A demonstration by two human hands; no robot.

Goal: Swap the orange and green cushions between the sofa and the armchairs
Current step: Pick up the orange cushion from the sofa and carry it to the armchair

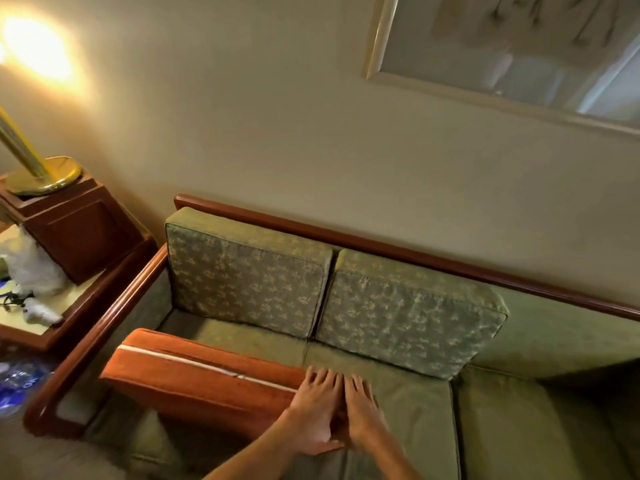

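An orange cushion [201, 382] with a white zip line stands on its long edge on the left end of the green sofa seat [415, 414]. Two green patterned back cushions [249, 278] [408, 323] lean side by side against the sofa back. My left hand [311, 410] lies with spread, straight fingers on the orange cushion's right end. My right hand [363, 410] sits right beside it, fingers straight, at the cushion's end face above the seat. The right part of the sofa back has no loose cushion in front of it.
The sofa's wooden armrest [104, 323] curves along the left. Beyond it a side table [65, 327] carries a brass lamp base [45, 174] on a wooden box [76, 230] and a white bag [27, 265]. Water bottles [17, 379] lie on the floor. A framed picture [502, 46] hangs above.
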